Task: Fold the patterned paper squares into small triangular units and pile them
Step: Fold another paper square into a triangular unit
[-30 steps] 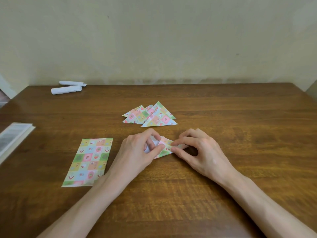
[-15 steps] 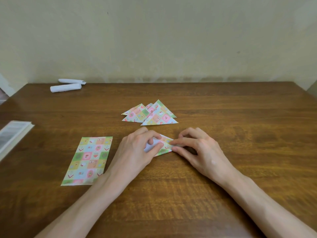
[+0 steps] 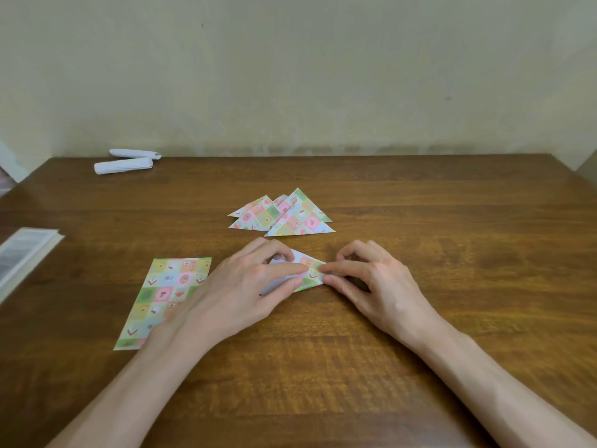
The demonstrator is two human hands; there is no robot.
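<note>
A small half-folded patterned paper [image 3: 310, 273] lies on the wooden table [image 3: 452, 240] between my hands. My left hand [image 3: 248, 286] covers its left part, index finger and thumb pressing it down. My right hand [image 3: 381, 286] holds its right tip between index finger and thumb, the other fingers curled. Behind them sits a pile of folded patterned triangles [image 3: 284, 216]. A flat stack of unfolded patterned paper [image 3: 164, 295] lies to the left, partly under my left forearm.
Two white rolled papers [image 3: 124, 163] lie at the far left by the wall. A book or booklet [image 3: 22, 257] sits at the table's left edge. The wall runs along the back edge of the table.
My left index finger has slid right along the paper, flattening the raised flap. The right hand has stayed on the paper's right tip. The view has shifted slightly.
</note>
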